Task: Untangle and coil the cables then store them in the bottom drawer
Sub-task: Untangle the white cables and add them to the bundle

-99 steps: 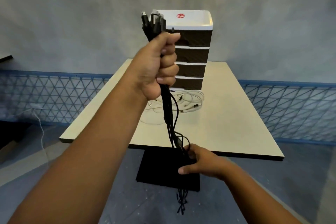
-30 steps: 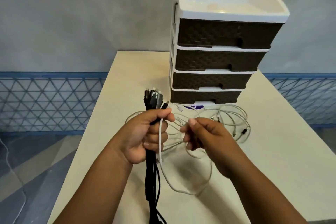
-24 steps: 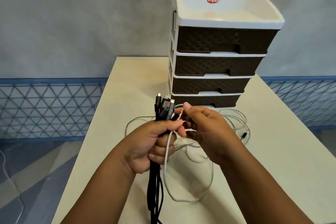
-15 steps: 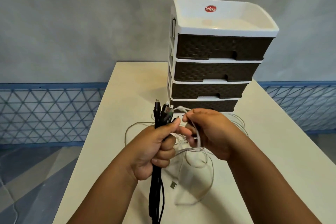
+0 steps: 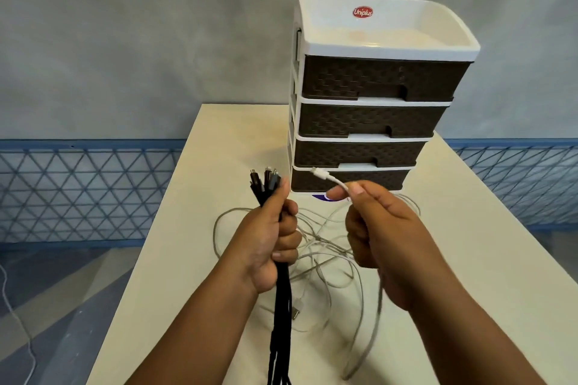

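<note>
My left hand grips a bundle of black cables; their plugs stick up above my fist and the rest hangs down past the frame's bottom edge. My right hand pinches a white cable just below its plug, which points up and left. The rest of that cable drops from my fist into a loose tangle of white cables on the table. Behind my hands stands a drawer unit with brown fronts; its bottom drawer is closed.
The unit has a white tray top with a red logo. A grey wall and a blue lattice rail lie behind the table. The table's left edge runs close to my left arm, and a thin white cord lies on the floor at far left.
My hands were close together half a second ago; they have since moved apart. My right hand has pulled a white cable's plug end up out of the tangle.
</note>
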Demonstrator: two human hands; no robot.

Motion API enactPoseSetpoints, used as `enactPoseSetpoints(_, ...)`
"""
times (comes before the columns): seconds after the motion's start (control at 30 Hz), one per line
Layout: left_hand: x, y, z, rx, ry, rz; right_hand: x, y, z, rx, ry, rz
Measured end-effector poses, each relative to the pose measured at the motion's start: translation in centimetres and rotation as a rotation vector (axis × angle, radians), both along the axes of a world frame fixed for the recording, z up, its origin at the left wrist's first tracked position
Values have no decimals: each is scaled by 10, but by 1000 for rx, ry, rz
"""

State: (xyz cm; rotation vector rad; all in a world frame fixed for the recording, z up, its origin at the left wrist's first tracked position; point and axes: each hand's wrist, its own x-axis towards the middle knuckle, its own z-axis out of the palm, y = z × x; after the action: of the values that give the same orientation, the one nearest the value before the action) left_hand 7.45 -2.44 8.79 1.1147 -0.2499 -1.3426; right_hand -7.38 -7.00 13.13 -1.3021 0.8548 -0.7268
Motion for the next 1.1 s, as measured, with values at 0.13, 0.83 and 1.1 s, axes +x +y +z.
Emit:
enactPoseSetpoints(0.13,-15,-1,3,-36,8,-5,15,16,-15,-55,11,-45)
enactPoseSetpoints(0.83,-19,-3,6,-153,44,262,-17,66,-72,-306,26,249)
enactPoseSetpoints(1.1,3,7,5,-322,284,227,-70,63,-112,-83,120,552)
